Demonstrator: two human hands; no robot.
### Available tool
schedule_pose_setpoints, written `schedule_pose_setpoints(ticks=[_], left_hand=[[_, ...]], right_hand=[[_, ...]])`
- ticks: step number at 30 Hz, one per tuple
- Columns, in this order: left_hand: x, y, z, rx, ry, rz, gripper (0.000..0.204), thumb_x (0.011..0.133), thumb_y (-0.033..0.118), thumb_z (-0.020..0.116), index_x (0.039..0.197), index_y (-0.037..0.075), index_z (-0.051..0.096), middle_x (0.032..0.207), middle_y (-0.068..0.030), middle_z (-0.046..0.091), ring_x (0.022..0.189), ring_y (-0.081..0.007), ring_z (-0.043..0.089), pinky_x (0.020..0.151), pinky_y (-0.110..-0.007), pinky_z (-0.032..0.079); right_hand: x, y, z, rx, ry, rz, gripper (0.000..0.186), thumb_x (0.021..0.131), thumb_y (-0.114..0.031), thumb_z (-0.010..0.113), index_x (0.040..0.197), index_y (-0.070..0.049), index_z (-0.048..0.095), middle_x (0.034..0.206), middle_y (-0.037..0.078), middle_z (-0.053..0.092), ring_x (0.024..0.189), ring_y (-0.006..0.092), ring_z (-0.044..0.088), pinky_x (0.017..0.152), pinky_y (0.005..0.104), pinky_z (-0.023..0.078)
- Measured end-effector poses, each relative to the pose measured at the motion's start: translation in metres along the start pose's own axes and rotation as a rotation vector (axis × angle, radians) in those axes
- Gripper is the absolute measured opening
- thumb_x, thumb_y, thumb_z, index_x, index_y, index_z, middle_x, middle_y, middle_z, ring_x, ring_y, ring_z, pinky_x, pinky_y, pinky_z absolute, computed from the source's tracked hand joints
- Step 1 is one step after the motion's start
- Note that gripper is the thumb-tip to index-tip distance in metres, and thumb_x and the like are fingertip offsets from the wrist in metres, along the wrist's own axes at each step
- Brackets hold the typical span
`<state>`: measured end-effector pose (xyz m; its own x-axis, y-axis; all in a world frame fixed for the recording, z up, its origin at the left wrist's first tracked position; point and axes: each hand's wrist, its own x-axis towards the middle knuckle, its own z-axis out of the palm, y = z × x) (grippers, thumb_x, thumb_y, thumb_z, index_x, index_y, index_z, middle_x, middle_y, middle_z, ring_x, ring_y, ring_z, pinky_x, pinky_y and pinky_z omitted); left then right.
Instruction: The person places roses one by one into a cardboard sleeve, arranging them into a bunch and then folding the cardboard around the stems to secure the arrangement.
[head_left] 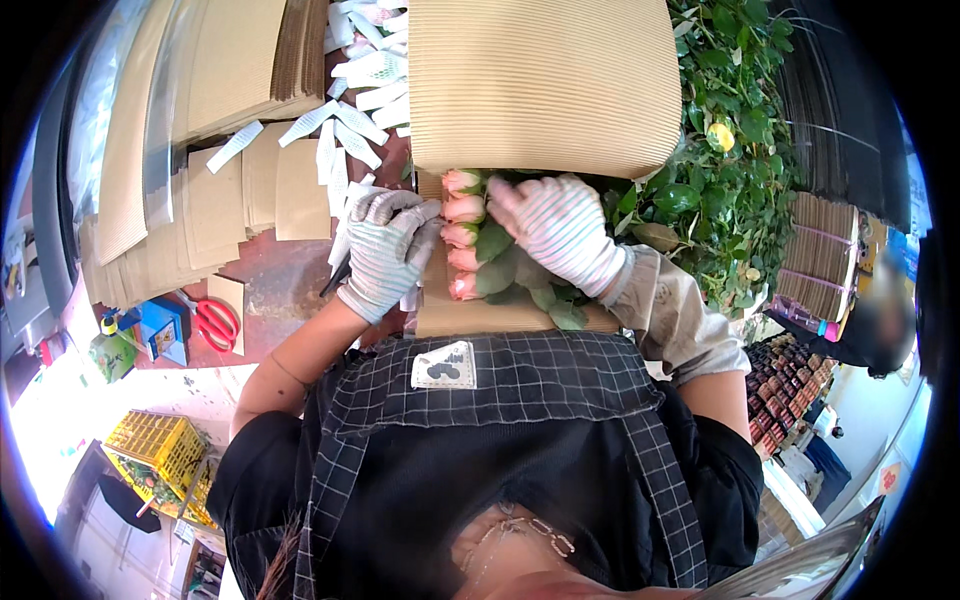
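Observation:
Several pink roses (461, 235) lie stacked in a column, heads to the left, on a tan corrugated cardboard sheet (470, 322). Their green leaves (510, 268) spread to the right of the heads. Just left of the blooms is my left hand (385, 250), in a striped white glove, fingers bent and closed; what they grip, if anything, is hidden. A dark slim object shows beside its wrist, its kind unclear. My right hand (568, 232), gloved alike, reaches over the leaves with fingers extended toward the rose heads, their tips slightly blurred.
Ahead rises a large corrugated cardboard panel (545, 85). White mesh sleeves (370, 70) and cardboard stacks (230, 50) lie at the left, with red-handled scissors (215, 322) nearer. Leafy rose stems (740, 150) pile up on the right. A yellow crate (160, 455) stands at lower left.

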<state>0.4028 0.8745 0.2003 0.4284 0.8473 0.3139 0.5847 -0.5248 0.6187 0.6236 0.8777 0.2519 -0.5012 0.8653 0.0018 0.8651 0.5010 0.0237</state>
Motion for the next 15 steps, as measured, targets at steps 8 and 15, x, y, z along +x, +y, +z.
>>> schedule_pose_setpoints(ticks=[8, 15], left_hand=[[0.006, 0.003, 0.011, 0.05, -0.073, 0.11, 0.029, 0.069, 0.018, 0.065, 0.097, 0.015, 0.065, 0.073, -0.0019, 0.051, 0.069, -0.0195, 0.053, 0.063, -0.035, 0.041], [0.007, 0.009, 0.009, 0.045, -0.056, 0.086, 0.027, 0.07, 0.017, 0.064, 0.097, 0.015, 0.065, 0.075, -0.0034, 0.053, 0.07, -0.0211, 0.053, 0.066, -0.036, 0.041]], right_hand=[[0.009, 0.001, 0.029, 0.065, -0.04, 0.088, 0.015, 0.085, -0.028, 0.054, 0.088, -0.014, 0.058, 0.062, 0.009, 0.053, 0.051, 0.0264, 0.056, 0.039, 0.0418, 0.041], [0.012, -0.004, 0.038, 0.052, -0.084, 0.122, 0.016, 0.083, -0.026, 0.054, 0.094, -0.014, 0.058, 0.063, 0.009, 0.054, 0.054, 0.0267, 0.057, 0.044, 0.0415, 0.045]])
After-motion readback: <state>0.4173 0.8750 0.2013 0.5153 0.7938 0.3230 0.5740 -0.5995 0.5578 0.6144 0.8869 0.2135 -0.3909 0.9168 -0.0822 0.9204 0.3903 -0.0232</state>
